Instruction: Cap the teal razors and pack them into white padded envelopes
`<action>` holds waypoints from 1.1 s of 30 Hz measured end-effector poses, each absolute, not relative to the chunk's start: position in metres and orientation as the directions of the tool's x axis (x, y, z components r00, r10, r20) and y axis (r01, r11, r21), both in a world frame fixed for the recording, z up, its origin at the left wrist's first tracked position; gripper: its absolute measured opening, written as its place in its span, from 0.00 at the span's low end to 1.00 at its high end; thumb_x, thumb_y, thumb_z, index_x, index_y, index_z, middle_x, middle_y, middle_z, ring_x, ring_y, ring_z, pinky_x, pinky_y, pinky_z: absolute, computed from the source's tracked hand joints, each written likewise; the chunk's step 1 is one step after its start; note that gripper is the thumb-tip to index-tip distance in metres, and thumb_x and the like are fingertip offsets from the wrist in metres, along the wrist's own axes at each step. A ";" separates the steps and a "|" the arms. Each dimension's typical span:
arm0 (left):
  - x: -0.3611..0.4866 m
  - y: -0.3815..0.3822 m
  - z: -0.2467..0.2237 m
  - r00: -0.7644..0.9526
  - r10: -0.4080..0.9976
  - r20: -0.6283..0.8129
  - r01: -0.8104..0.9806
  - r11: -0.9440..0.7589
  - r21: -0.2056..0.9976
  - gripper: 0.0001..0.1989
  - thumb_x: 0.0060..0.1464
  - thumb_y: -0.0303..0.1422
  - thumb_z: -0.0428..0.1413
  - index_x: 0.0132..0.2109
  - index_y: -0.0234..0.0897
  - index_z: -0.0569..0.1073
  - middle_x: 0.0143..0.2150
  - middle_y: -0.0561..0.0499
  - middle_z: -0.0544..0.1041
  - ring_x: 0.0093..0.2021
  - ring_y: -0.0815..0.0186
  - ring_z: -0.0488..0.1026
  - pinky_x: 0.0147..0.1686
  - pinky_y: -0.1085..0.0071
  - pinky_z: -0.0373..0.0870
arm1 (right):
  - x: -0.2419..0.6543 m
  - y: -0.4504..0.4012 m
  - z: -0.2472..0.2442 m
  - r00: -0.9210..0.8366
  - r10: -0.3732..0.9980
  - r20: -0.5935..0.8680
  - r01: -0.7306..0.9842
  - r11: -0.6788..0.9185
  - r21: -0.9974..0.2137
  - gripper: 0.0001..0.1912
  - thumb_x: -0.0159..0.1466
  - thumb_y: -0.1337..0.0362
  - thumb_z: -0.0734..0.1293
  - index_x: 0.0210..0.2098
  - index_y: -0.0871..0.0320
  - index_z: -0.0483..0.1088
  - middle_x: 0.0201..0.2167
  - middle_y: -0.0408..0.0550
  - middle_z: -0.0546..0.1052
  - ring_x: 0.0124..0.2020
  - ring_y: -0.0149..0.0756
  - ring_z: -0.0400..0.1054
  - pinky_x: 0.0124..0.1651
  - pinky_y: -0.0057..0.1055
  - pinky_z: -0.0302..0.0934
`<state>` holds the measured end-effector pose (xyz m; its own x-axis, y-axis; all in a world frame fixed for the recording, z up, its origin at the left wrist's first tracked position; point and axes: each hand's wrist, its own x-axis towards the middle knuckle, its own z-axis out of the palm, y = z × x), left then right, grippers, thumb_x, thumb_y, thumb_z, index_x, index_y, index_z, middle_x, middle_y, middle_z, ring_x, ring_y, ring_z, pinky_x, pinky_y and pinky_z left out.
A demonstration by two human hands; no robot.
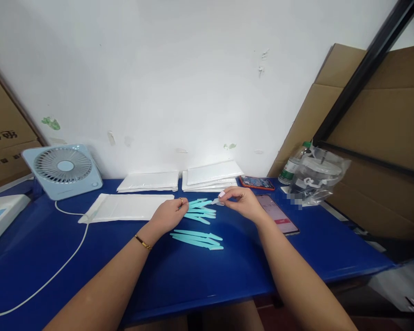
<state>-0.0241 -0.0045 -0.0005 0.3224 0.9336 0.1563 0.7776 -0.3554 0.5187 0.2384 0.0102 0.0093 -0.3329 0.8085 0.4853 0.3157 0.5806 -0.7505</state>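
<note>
My left hand (168,215) is closed on the near ends of a fanned bunch of teal eyebrow razors (202,211) above the blue table. My right hand (244,203) pinches a small whitish translucent piece (216,201), which looks like a blade cover. It meets the tip of the uppermost razor; whether it sits on the blade is too small to tell. Closer to me, several more teal razors (196,239) lie side by side on the table, touched by neither hand. A flat white packet (124,207) lies just left of my left hand.
White packets are stacked along the wall, one pile (148,180) left and another (212,176) right. A blue fan (64,170) with a white cable stands at left. Two phones (257,182), a green-capped bottle (293,164) and a bagged cup (317,177) are at right.
</note>
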 end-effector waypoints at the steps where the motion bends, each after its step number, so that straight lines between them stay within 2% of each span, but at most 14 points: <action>1: -0.024 -0.005 0.000 0.322 0.935 0.151 0.781 -0.353 0.515 0.15 0.58 0.39 0.40 0.26 0.40 0.61 0.22 0.56 0.64 0.26 0.66 0.63 0.26 0.72 0.53 | 0.238 0.011 0.009 -0.341 0.805 0.486 0.318 0.585 -0.747 0.04 0.54 0.65 0.69 0.29 0.56 0.77 0.34 0.49 0.77 0.37 0.36 0.71 0.41 0.33 0.66; 14: -0.023 -0.004 0.002 0.331 0.934 0.135 0.804 -0.354 0.478 0.15 0.57 0.39 0.40 0.26 0.40 0.62 0.22 0.55 0.66 0.27 0.66 0.65 0.27 0.72 0.54 | 0.232 0.010 0.006 -0.387 0.782 0.489 0.321 0.612 -0.723 0.03 0.54 0.66 0.70 0.28 0.56 0.77 0.34 0.49 0.77 0.36 0.36 0.72 0.40 0.32 0.66; 22: -0.020 -0.004 -0.001 0.338 0.932 0.133 0.777 -0.356 0.520 0.15 0.57 0.39 0.40 0.26 0.40 0.61 0.23 0.55 0.66 0.27 0.67 0.63 0.26 0.72 0.52 | 0.217 0.005 0.006 -0.405 0.769 0.494 0.331 0.627 -0.705 0.03 0.55 0.65 0.70 0.28 0.56 0.77 0.32 0.48 0.77 0.34 0.35 0.72 0.38 0.30 0.66; 27: -0.023 -0.003 -0.002 0.297 0.945 0.137 0.785 -0.323 0.529 0.14 0.57 0.38 0.41 0.25 0.39 0.58 0.21 0.56 0.62 0.26 0.67 0.61 0.26 0.72 0.50 | 0.230 0.009 0.008 -0.354 0.774 0.526 0.338 0.630 -0.699 0.02 0.54 0.67 0.70 0.28 0.56 0.77 0.32 0.48 0.77 0.34 0.35 0.72 0.38 0.31 0.66; 33: -0.025 -0.003 -0.001 0.298 0.945 0.133 0.776 -0.321 0.544 0.14 0.57 0.38 0.41 0.25 0.39 0.58 0.22 0.56 0.62 0.26 0.67 0.61 0.26 0.72 0.48 | 0.236 0.011 0.007 -0.344 0.773 0.533 0.351 0.632 -0.691 0.03 0.54 0.67 0.70 0.28 0.56 0.77 0.32 0.48 0.78 0.35 0.36 0.72 0.39 0.31 0.66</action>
